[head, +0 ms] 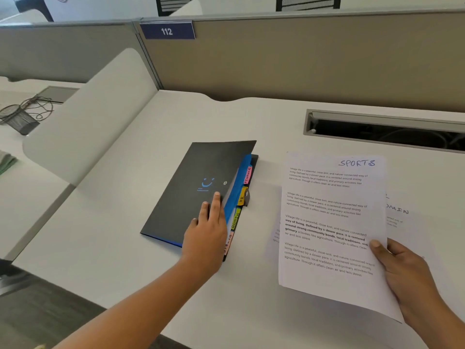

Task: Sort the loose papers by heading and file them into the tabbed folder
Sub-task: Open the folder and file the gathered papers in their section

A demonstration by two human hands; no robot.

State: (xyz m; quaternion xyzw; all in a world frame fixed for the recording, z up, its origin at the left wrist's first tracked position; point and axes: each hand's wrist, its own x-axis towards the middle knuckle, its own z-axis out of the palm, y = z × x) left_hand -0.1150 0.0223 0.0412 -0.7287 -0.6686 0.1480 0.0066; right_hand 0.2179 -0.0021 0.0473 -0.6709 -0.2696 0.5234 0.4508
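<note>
Hands apart: left hand point(208, 222) flat-fingered on the folder point(186, 192), right hand point(407, 270) pinching the SPORTS sheet point(329, 222) (lowest of the tabs point(241, 197) is hidden, so misfiling seems possible).

Colours as seen
The folder point(191, 187) is covered in black, marked with a blue smile, with blue leaves inside; its tabs point(247, 173) are coloured pink, yellow, green and peach. The sheet point(327, 280) is white, printed black, headed in blue.
</note>
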